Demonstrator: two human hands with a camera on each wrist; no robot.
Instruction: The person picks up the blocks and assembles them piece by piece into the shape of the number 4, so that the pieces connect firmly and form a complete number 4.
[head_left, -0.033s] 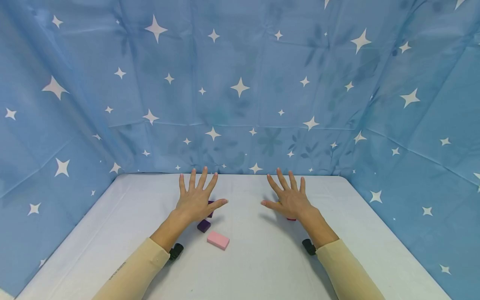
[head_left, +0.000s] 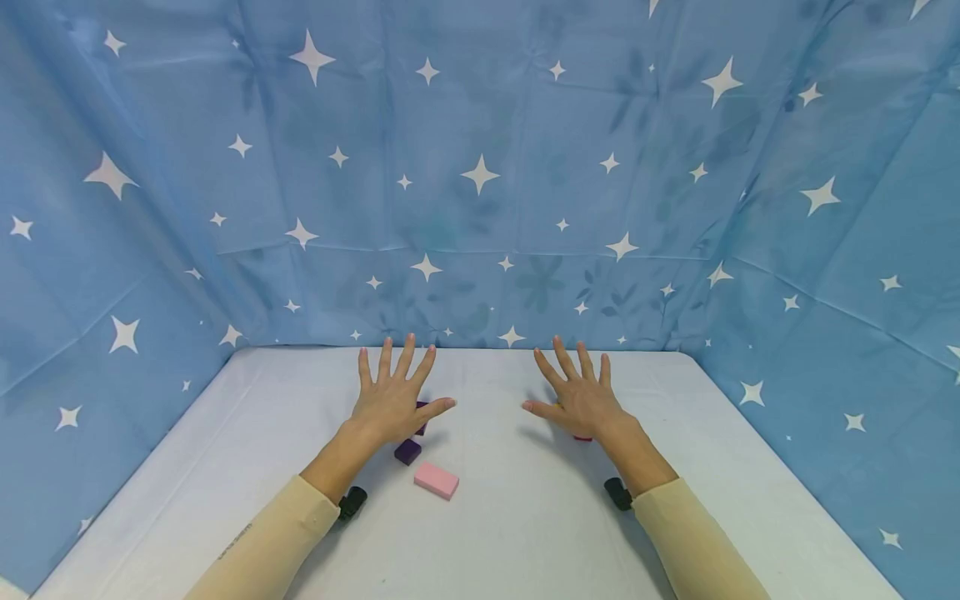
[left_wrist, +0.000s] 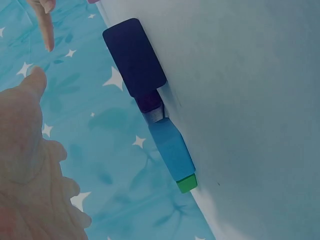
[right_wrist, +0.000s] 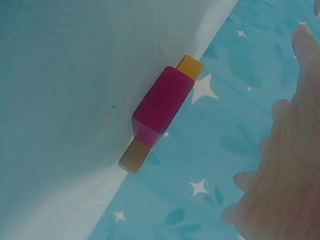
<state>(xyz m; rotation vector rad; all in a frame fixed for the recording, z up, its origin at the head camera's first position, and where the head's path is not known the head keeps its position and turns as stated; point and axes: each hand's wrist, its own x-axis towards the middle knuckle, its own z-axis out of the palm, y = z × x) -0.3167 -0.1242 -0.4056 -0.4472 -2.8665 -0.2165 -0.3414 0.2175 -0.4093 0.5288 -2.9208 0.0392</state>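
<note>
My left hand is held above the white table with its fingers spread and holds nothing. A purple block is partly hidden under its thumb. Nearer to me lie a small dark purple block and a pink block. On the other side my right hand, also spread, holds nothing and mostly covers a red block. The right wrist view shows that red block between a yellow block and a brownish block. In the left wrist view a blue block and a green block appear.
Blue curtains with white stars rise behind the table and along both sides. Black wrist devices show below both forearms. The table's far edge runs just beyond my fingertips.
</note>
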